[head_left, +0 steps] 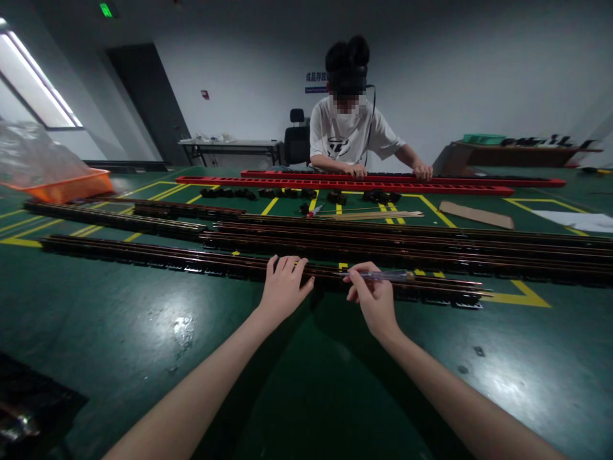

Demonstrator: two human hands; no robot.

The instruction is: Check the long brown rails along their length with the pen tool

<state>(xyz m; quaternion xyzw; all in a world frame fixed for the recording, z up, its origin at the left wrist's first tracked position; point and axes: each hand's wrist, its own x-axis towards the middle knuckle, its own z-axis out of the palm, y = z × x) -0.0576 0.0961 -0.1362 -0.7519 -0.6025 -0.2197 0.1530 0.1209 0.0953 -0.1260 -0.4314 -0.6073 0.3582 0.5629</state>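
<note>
A long black strip (158, 255) carrying thin copper-coloured rods runs left to right just in front of me. My left hand (282, 285) lies over it, palm down, fingers stretched across the rods and the thumb apart. To the right of that, my right hand (373, 295) is closed on a screwdriver (390, 275) with a clear handle. Its thin shaft points left, low over the strip, toward my left hand; where the tip ends is hard to make out. More black strips with copper rods (407, 239) lie right behind this one.
Across the green table (119, 319), a person (342, 137) has both hands on red slotted rails (345, 183). Between us lie small black parts (287, 193), thin sticks (373, 215) and a cardboard piece (476, 214). An orange bin (67, 185) with plastic sheeting stands left.
</note>
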